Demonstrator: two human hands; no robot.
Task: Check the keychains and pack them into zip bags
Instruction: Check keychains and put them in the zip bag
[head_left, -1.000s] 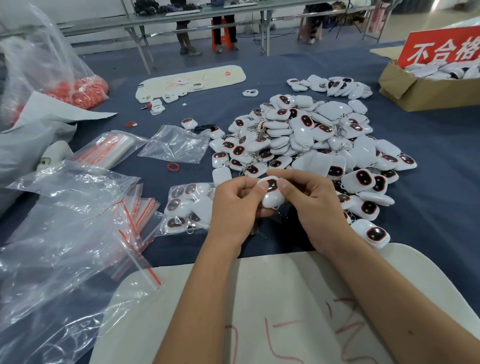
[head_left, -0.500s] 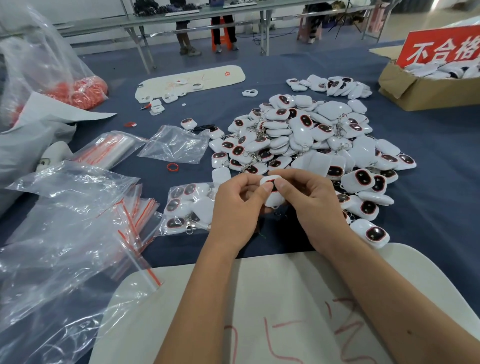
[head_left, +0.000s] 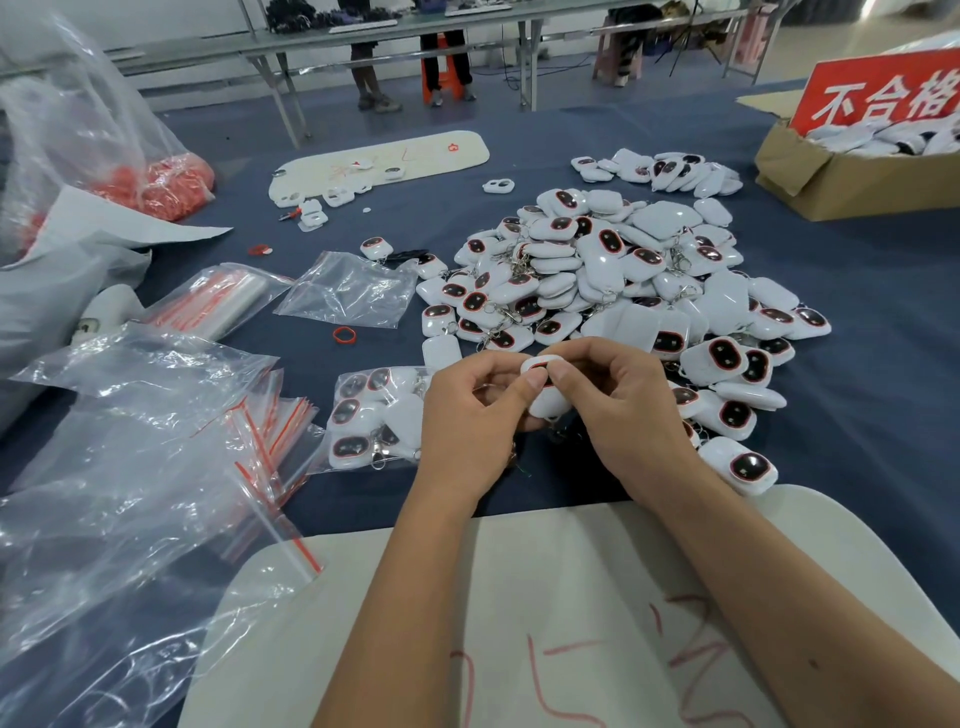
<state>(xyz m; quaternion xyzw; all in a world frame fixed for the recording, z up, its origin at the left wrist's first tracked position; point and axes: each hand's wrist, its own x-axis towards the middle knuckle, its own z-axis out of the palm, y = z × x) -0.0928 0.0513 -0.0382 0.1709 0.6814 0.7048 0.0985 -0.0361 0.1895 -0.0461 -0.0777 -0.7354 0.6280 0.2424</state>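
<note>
White keychain (head_left: 545, 397) tipping top-forward since a second ago | left hand (head_left: 467, 415), right hand (head_left: 623, 410) both pinching it | inspection continuing, filled zip bag (head_left: 374, 421) waiting just left.

Held keychain (head_left: 545, 400): mostly covered by the thumbs and curled fingers of the left hand (head_left: 467, 431) and right hand (head_left: 628, 415); its dark face shows only as a sliver, its ring is lost in shadow beneath.
Filled zip bag (head_left: 374, 421): its right side hidden behind the left hand.
Cardboard box (head_left: 852, 176): cut off at the table's far right corner.
Red sign (head_left: 878, 93): lettering clipped by the right edge.
Large clear bag (head_left: 78, 119): cut off at the left edge; its red contents too blurred to identify.
Standing people (head_left: 410, 67): only legs visible, cropped by the top edge.
White board (head_left: 571, 613): near edge cut off; red scrawl unreadable.
</note>
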